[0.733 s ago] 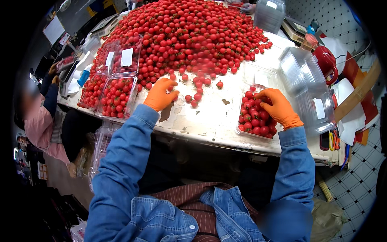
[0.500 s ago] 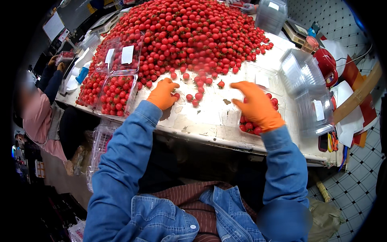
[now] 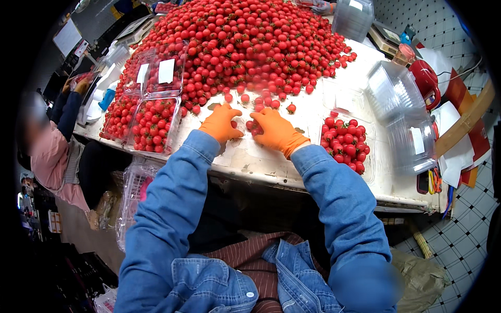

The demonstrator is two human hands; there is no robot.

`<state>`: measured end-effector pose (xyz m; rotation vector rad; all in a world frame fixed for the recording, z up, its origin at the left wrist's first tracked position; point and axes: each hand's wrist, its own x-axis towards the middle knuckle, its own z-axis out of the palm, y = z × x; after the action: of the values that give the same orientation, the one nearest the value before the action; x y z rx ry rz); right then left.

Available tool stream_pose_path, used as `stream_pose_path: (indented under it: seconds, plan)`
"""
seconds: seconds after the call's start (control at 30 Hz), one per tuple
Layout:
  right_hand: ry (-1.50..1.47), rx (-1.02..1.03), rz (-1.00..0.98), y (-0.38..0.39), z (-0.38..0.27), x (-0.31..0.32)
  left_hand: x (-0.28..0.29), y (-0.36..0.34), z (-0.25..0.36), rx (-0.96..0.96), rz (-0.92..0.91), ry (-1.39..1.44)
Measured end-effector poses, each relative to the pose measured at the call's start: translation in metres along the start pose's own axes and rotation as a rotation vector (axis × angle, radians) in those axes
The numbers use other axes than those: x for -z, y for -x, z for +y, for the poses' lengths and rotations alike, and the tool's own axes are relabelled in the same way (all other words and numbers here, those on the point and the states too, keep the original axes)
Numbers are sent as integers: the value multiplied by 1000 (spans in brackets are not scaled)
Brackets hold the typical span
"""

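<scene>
My left hand [image 3: 222, 125], in an orange glove, is low over the white tabletop, its fingers curled round a cherry tomato [image 3: 234, 124]. To its right, my right hand [image 3: 274, 130] has thumb and forefinger curved round a few loose tomatoes [image 3: 254, 127]. Behind both hands rises a large heap of red cherry tomatoes [image 3: 245, 41]. An open clear punnet [image 3: 344, 143] full of tomatoes stands right of my right hand, its lid [image 3: 342, 96] folded back. On the left sit filled clear punnets [image 3: 151, 125], with labelled ones [image 3: 167, 70] behind them.
Stacks of clear containers [image 3: 396, 91] stand at right, beside a red appliance [image 3: 422, 78], scales [image 3: 386, 39] and a cardboard strip [image 3: 464, 117]. A co-worker [image 3: 57, 161] in pink sits at left. Another person's gloved hand [image 3: 322, 8] shows at the far edge of the table.
My right hand has left the punnet and moved left to the loose tomatoes beside my left hand. My left hand has shifted slightly right, staying curled.
</scene>
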<state>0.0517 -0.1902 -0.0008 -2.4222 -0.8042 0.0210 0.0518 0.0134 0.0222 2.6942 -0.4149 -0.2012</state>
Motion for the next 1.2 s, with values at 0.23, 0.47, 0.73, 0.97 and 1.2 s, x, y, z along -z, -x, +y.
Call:
stream_pose_path:
  seconds: [0.23, 0.47, 0.73, 0.97, 1.2]
  plan:
    - [-217, -89, -32, -10, 10, -28, -20, 0, 16, -39, -17, -74]
    - [-790, -172, 115, 5, -13, 22, 2, 9, 20, 102, -87, 933]
    - [-1220, -297, 111, 49, -16, 85, 17, 11, 71, 70, -356, 1407]
    - [-1392, -376, 53, 78, -4, 110, 0, -2, 86, 89, -402, 1617]
    - [-1258, -384, 160, 109, 9, 140, -17, -12, 124, 148, -446, 1709]
